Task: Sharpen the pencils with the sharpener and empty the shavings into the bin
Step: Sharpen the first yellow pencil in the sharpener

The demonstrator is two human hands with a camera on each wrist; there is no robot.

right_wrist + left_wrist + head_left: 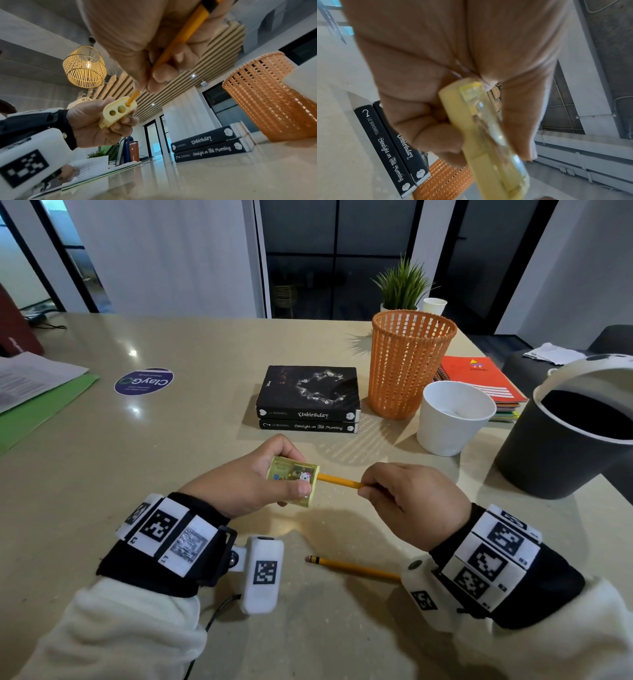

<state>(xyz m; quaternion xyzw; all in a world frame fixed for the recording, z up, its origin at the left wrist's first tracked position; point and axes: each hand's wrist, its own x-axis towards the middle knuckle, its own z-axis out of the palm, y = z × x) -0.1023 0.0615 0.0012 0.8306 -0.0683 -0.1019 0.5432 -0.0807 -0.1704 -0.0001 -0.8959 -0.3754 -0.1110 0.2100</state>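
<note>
My left hand [253,479] grips a yellow see-through sharpener [294,480] above the table's near middle. In the left wrist view the sharpener [481,129] fills the centre between thumb and curled fingers. My right hand [407,501] pinches a yellow pencil [340,481] whose tip sits in one of the sharpener's three holes, plain in the right wrist view as pencil [178,40] entering sharpener [118,112]. A second yellow pencil [352,567] lies on the table near my right wrist. A dark grey bin [561,440] with a white rim stands at the right.
Two stacked black books [308,400] lie beyond my hands. An orange mesh basket [407,361] and a white cup [452,416] stand to their right, with notebooks [479,378] behind. Papers on a green folder [37,398] and a round sticker [144,381] are at the left.
</note>
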